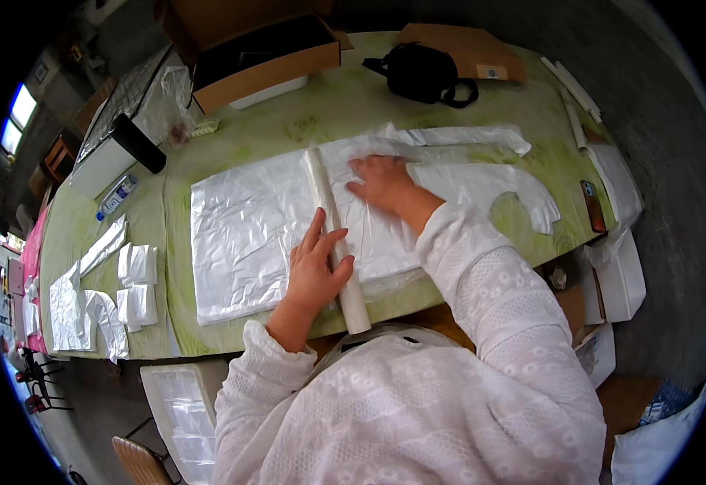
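Note:
A stack of thin white plastic bags [236, 242] lies flat across the middle of the table, its handle loops toward the right. Across it, from far to near, lies a long whitish roll or tube [355, 303]. My left hand [314, 263] rests on the tube with its fingers stretched out. Beyond and to the right, my right hand [385, 184] lies spread on the plastic, slightly blurred, with nothing gripped in it.
Folded white bags [137, 283] lie at the table's left, near a water bottle [116, 196] and a black cylinder [138, 144]. An open cardboard box [268, 69] and a black pouch [422, 73] stand at the far side. A phone [592, 206] lies at the right edge.

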A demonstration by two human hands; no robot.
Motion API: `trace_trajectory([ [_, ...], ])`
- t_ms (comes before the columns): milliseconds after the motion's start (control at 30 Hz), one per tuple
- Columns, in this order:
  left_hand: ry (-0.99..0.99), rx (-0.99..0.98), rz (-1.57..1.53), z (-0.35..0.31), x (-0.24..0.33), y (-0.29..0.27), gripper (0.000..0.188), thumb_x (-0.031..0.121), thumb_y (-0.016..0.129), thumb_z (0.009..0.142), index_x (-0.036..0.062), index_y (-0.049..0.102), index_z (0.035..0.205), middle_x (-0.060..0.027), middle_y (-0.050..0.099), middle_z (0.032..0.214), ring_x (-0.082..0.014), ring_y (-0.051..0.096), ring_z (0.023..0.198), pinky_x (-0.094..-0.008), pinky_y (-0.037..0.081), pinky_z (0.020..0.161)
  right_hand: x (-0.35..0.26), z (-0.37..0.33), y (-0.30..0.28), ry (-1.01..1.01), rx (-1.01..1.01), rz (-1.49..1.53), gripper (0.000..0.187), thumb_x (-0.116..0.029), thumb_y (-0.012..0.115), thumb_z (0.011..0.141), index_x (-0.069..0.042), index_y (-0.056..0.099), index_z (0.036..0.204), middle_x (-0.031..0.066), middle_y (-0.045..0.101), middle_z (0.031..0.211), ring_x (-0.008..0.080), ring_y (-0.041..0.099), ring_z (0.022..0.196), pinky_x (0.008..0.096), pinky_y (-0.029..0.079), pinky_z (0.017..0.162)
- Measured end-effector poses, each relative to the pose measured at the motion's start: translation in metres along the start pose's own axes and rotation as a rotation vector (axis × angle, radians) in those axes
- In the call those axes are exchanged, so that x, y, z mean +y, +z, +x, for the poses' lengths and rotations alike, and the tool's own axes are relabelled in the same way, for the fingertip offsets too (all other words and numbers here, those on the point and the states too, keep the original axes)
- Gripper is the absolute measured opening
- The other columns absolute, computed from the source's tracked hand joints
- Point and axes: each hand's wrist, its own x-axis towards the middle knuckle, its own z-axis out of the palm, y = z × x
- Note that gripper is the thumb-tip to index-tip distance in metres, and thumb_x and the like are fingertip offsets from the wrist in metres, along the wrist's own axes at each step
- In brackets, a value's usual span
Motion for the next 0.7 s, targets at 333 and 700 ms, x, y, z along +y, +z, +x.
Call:
trace_trajectory([
  [333, 0.003, 0.002, -0.034, -0.002, 0.006, 0.0, 0.047, 0.02, 0.075, 0.078, 0.0153, 0.068, 0.124, -0.0165, 0.036, 0.162, -0.0353, 0.053, 0.132, -0.0477, 0.04, 0.107, 0.263, -0.05, -0.059, 0.905, 0.497, 0.38, 0.068, -0.034, 0.065, 0.093, 0.002, 0.044, 0.146, 0.0265, 0.062, 0.132, 0.0387, 0.06, 0.124, 0.0432, 0.048, 0.104],
  [700, 0.043, 0.036, -0.054, 0.0, 0.001, 0.0, 0.045, 0.019, 0.074, 0.077, 0.0149, 0.069, 0.122, -0.0169, 0.038, 0.161, -0.0368, 0.06, 0.122, -0.0459, 0.044, 0.102, 0.088, -0.093, -0.004, 0.168, 0.225, 0.078, 0.064, -0.039, 0.075, 0.083, -0.01, 0.059, 0.138, 0.0189, 0.044, 0.151, 0.035, 0.035, 0.144, 0.0583, 0.028, 0.116],
])
